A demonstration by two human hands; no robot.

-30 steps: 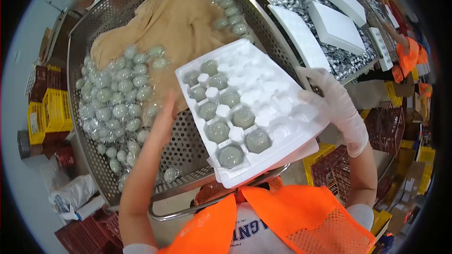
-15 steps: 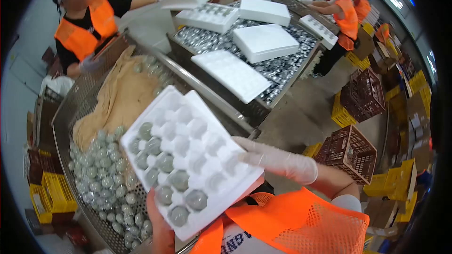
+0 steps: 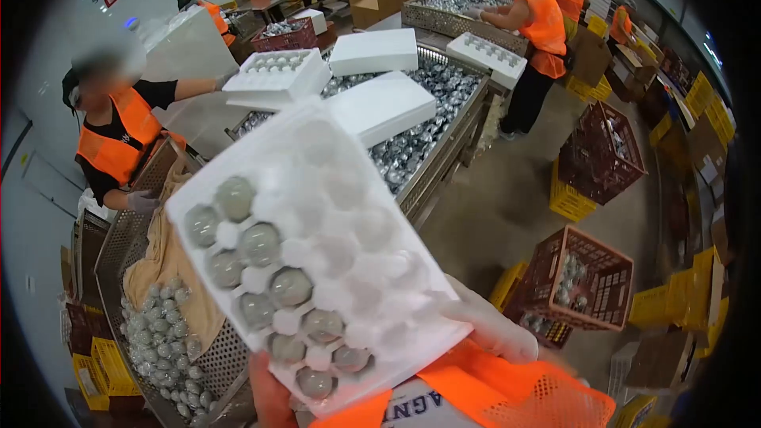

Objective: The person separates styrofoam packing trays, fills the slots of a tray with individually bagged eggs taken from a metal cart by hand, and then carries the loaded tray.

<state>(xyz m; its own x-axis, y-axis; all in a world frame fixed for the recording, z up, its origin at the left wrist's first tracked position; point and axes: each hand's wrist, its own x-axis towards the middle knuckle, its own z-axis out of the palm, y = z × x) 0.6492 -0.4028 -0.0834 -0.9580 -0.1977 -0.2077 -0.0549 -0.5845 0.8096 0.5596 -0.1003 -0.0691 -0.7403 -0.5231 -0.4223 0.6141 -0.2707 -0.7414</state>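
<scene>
A white foam egg tray (image 3: 372, 269) is held up close in front of me, tilted. Shiny grey-green eggs (image 3: 291, 287) fill two rows on its left side, and the other hollows hold none. My left hand (image 3: 271, 398) grips the lower left edge with its thumb at the side; most of its fingers are hidden below. At the lower right edge, my right hand (image 3: 495, 325), in a pale glove, holds the tray, its fingertips partly out of sight and blurred.
A perforated metal bin (image 3: 230, 349) at left holds piled eggs (image 3: 162, 333) and a tan cloth (image 3: 151, 261). Behind stands a table of silvery eggs (image 3: 444, 103) bearing foam boxes (image 3: 384, 107). A co-worker (image 3: 119, 135) touches one. Brown crates (image 3: 587, 277) stand at right.
The tray has come up nearer to the camera, still in both hands. My view has lifted, showing more of the room. The co-worker's foam box now rests level on the pile.
</scene>
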